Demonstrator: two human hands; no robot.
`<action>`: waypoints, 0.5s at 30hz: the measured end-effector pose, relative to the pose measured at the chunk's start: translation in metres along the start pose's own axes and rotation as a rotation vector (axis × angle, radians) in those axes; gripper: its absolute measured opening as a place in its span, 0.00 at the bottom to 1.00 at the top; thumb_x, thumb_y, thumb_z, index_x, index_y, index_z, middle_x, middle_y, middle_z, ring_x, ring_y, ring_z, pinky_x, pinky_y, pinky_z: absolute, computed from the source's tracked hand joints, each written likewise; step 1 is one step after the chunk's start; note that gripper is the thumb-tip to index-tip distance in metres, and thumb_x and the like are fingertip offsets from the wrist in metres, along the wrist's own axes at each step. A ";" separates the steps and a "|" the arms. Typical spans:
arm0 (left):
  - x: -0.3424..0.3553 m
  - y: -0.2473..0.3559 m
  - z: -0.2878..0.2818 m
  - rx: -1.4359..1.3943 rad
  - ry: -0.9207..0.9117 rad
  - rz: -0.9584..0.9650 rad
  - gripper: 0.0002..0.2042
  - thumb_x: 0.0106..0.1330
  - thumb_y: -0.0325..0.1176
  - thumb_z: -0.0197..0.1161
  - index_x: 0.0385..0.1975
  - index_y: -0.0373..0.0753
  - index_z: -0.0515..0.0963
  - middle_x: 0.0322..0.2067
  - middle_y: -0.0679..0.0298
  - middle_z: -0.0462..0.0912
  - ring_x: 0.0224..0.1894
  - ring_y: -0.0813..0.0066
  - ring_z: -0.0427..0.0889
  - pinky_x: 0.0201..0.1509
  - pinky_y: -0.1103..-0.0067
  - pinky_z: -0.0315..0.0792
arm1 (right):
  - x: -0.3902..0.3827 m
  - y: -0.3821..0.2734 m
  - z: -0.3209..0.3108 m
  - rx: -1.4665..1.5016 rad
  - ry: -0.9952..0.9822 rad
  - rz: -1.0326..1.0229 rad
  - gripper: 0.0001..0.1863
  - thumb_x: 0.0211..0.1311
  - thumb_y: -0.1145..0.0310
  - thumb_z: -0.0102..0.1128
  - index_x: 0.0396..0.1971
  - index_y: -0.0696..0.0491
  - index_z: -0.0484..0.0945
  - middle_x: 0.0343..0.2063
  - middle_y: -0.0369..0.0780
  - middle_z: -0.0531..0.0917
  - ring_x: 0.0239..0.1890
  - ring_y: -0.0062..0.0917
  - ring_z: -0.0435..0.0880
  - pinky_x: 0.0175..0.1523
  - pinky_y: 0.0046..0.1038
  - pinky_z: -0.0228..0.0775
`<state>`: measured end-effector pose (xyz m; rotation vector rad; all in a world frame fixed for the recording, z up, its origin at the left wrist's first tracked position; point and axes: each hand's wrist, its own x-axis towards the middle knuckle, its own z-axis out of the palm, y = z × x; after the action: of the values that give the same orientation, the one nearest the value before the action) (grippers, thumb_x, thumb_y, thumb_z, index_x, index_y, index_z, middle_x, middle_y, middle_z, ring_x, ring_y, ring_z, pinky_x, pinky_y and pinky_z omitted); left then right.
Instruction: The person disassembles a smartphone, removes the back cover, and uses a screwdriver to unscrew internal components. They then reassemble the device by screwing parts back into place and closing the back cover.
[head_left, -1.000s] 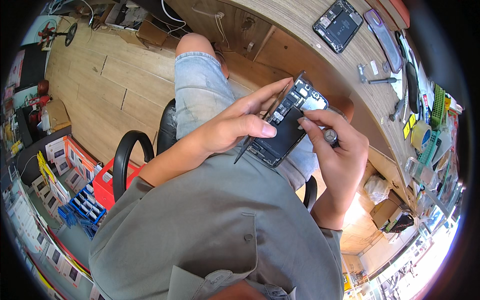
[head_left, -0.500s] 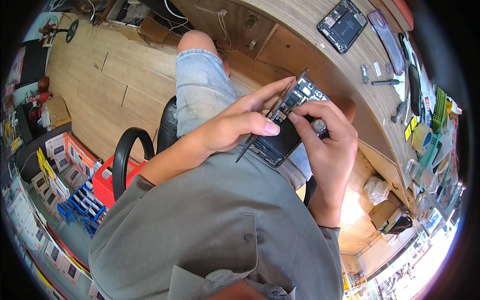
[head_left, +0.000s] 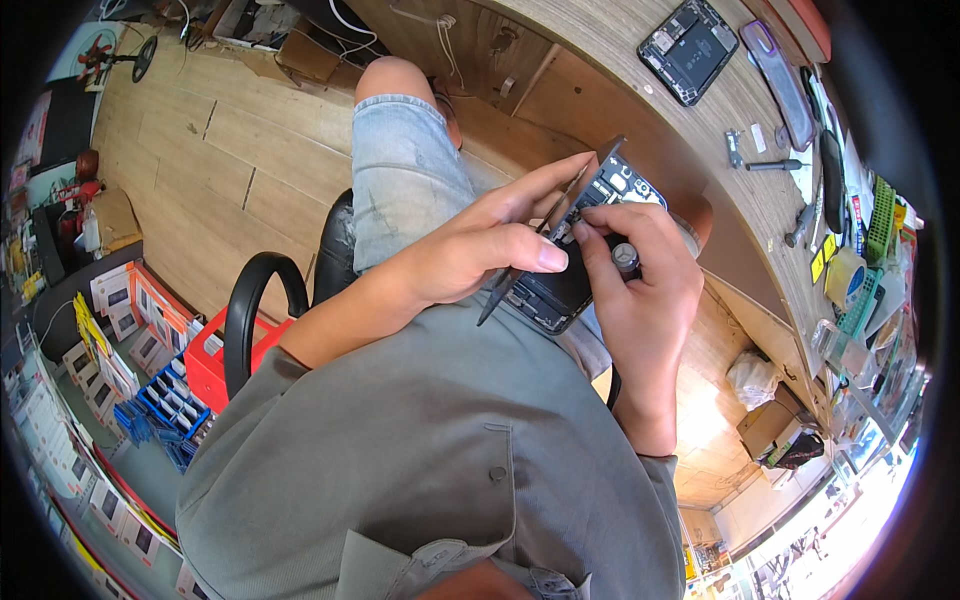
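With your left hand (head_left: 470, 255) closed round the tweezers (head_left: 535, 240) and your right hand (head_left: 640, 290) gripping the opened phone (head_left: 590, 250) and a small screwdriver (head_left: 625, 258) above your lap, brace both wrists together and keep the tips shallow over the board.

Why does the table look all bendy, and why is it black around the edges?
Head view: the fisheye lens bows the wooden desk into a curve and leaves a black rim; the left hand and right hand with the opened phone are sharp at centre; the lower right corner is washed out by bright light.
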<state>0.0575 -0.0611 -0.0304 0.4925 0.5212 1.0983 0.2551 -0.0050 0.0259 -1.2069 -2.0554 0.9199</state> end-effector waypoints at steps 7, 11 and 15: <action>0.001 -0.004 -0.002 0.017 0.000 0.002 0.48 0.73 0.28 0.63 0.91 0.27 0.45 0.88 0.49 0.56 0.88 0.62 0.60 0.85 0.72 0.62 | -0.002 0.005 0.001 -0.054 -0.015 -0.011 0.09 0.64 0.81 0.78 0.42 0.56 0.89 0.39 0.42 0.89 0.38 0.38 0.91 0.45 0.35 0.83; 0.003 -0.001 0.012 0.087 0.124 -0.046 0.56 0.60 0.41 0.67 0.90 0.28 0.49 0.82 0.47 0.67 0.85 0.58 0.66 0.90 0.68 0.55 | -0.002 0.006 0.001 -0.067 -0.020 -0.012 0.09 0.65 0.80 0.79 0.42 0.56 0.88 0.39 0.41 0.88 0.38 0.38 0.91 0.44 0.35 0.83; 0.002 0.000 0.013 0.098 0.124 -0.046 0.57 0.60 0.41 0.67 0.90 0.28 0.49 0.83 0.47 0.66 0.86 0.58 0.65 0.90 0.68 0.55 | -0.003 0.007 0.002 -0.088 -0.021 -0.011 0.09 0.65 0.79 0.79 0.42 0.55 0.88 0.39 0.41 0.88 0.38 0.39 0.91 0.44 0.36 0.83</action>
<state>0.0668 -0.0605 -0.0209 0.4976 0.6944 1.0672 0.2589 -0.0060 0.0188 -1.2354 -2.1368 0.8484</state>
